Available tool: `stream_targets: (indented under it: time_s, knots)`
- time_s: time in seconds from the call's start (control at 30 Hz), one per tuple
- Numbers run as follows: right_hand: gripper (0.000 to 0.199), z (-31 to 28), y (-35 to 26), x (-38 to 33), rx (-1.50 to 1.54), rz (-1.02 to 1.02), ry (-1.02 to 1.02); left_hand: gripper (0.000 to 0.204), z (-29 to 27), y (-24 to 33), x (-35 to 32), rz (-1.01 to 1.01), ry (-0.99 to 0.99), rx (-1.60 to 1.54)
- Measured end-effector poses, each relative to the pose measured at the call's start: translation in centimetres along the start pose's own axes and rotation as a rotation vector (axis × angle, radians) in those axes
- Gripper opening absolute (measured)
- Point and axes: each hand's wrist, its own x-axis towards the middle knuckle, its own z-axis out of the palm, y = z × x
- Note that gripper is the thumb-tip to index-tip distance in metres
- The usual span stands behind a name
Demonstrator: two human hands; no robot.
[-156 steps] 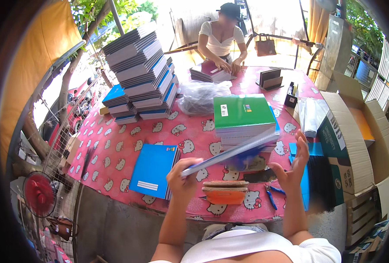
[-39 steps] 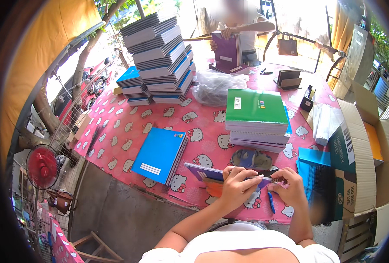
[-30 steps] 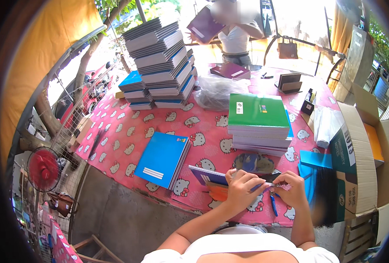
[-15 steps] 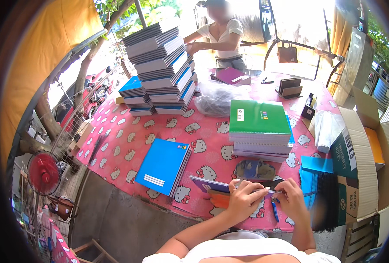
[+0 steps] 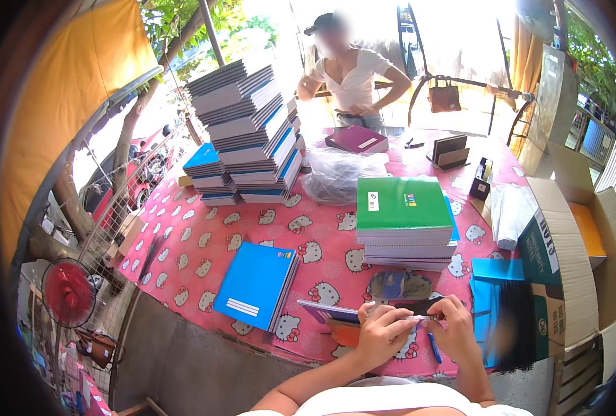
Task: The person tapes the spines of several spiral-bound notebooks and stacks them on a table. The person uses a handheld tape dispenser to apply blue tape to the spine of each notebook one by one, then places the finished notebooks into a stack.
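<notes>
My left hand (image 5: 380, 335) and my right hand (image 5: 455, 329) meet at the near edge of the pink cartoon-print table (image 5: 204, 256). Between their fingertips they pinch a small thin pale item (image 5: 424, 317); what it is I cannot tell. Under my hands lie a dark notebook (image 5: 325, 310) and an orange one (image 5: 344, 335). A blue pen (image 5: 433, 347) lies by my right wrist. Just beyond stands a stack of notebooks with a green cover on top (image 5: 405, 218). A short stack of blue notebooks (image 5: 257, 284) lies to the left.
A tall pile of notebooks (image 5: 247, 135) stands at the far left. A clear plastic bag (image 5: 335, 177) and a maroon book (image 5: 356, 139) lie further back. Another person (image 5: 353, 73) stands behind the table. Cardboard boxes (image 5: 564, 256) line the right side. A red fan (image 5: 68, 291) stands low left.
Earlier my hands held a notebook up by the green stack; now they are low at the near edge, pinching a small item. The person across has stood up and set the maroon book down.
</notes>
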Motion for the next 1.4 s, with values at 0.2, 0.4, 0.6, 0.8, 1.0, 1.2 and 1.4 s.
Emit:
stream_targets:
  time_s: [0.2, 0.4, 0.6, 0.8, 1.0, 1.2, 1.4]
  knots:
    - [0.015, -0.4, 0.6, -0.1, -0.105, -0.031, -0.068, 0.034, 0.3, 0.2, -0.1, -0.010, -0.044, 0.025]
    - [0.013, 0.4, 0.3, -0.8, -0.004, 0.033, 0.032, 0.040, -0.2, 0.1, -0.3, -0.028, -0.074, 0.023]
    - [0.012, 0.5, 0.2, -0.2, -0.159, -0.098, 0.064, 0.035, 0.0, -0.2, 0.2, -0.012, -0.059, 0.008]
    - [0.011, 0.1, -1.2, 0.1, -0.088, 0.000, 0.032, 0.030, 0.2, -0.3, 0.2, -0.103, -0.007, -0.033]
    - [0.013, 0.1, -1.3, -0.2, -0.021, 0.023, -0.002, 0.029, -0.7, -0.5, 0.4, -0.099, -0.083, -0.011]
    - [0.014, 0.5, -0.3, 0.2, -0.191, -0.075, -0.045, 0.028, -0.5, -1.0, -0.1, -0.094, -0.079, -0.024]
    - [0.013, 0.7, 0.2, 0.0, -0.249, -0.200, -0.003, 0.025, -1.3, -0.3, 0.4, -0.047, -0.067, 0.068]
